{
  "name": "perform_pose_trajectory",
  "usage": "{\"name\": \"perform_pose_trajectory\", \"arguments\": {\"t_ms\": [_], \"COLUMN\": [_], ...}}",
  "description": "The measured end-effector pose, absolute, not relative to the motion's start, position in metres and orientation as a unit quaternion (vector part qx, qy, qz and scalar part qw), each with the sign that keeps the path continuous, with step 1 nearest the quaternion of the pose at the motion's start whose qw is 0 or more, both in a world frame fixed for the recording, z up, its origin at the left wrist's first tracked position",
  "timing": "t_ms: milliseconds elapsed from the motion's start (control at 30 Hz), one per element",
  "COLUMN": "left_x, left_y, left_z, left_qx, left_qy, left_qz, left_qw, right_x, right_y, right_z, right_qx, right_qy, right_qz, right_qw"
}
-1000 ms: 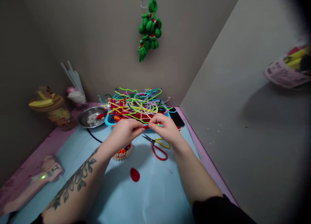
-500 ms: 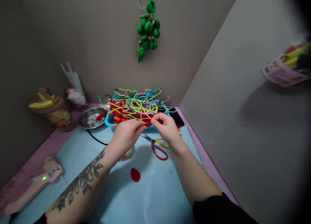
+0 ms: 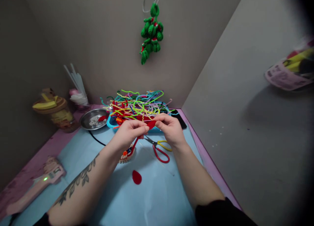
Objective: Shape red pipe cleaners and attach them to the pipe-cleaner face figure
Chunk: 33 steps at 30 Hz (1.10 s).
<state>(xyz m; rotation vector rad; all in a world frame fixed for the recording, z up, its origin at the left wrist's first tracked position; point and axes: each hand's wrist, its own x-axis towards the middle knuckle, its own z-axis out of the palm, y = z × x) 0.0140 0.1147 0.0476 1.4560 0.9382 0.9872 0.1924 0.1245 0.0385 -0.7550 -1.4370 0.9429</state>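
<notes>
Above the blue mat, my left hand [image 3: 130, 132] and my right hand [image 3: 171, 128] pinch a pointed red fuzzy piece [image 3: 151, 124] between them. Both hands are closed, one at each end of it. From under my left fingers a red fuzzy stem [image 3: 134, 145] slants down toward a small round beaded item [image 3: 125, 158] with orange and dark blue bits, partly hidden by my left wrist. I cannot tell whether the stem joins the red piece. A red teardrop-shaped petal [image 3: 136, 177] lies on the mat nearer to me.
Behind my hands stands a blue tray [image 3: 111, 123] heaped with colourful pipe cleaners [image 3: 137, 105]. Scissors [image 3: 158, 147] and a thin needle-like stick [image 3: 169, 172] lie below. At left are a metal bowl [image 3: 85, 121] of white beads and a pink glue gun [image 3: 36, 188], its green light lit.
My fingers have drawn slightly apart, so more of the red piece shows. The red stem under my left hand has come into sight, and more of the beaded item is uncovered.
</notes>
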Motion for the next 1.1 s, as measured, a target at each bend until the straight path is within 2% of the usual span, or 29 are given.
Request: {"name": "perform_pose_trajectory", "arguments": {"t_ms": [233,800,933,1000,1100], "left_x": [0.021,0.019,0.012,0.009,0.009], "left_y": [0.111,0.110,0.109,0.106,0.100], "left_z": [0.046,0.051,0.053,0.055,0.055], "left_qx": [0.554,0.585,0.681,0.753,0.830], "left_qy": [0.389,0.417,0.438,0.445,0.446], "left_qz": [0.415,0.412,0.378,0.362,0.323], "left_qw": [0.608,0.561,0.448,0.321,0.087], "right_x": [0.192,0.191,0.198,0.200,0.198], "right_y": [0.127,0.129,0.126,0.119,0.106], "right_z": [0.034,0.026,0.036,0.045,0.055], "right_qx": [-0.291,-0.294,-0.312,-0.335,-0.344], "right_qy": [-0.625,-0.607,-0.627,-0.691,-0.805], "right_qz": [0.388,0.392,0.378,0.302,0.185], "right_qw": [0.612,0.626,0.606,0.564,0.446]}}
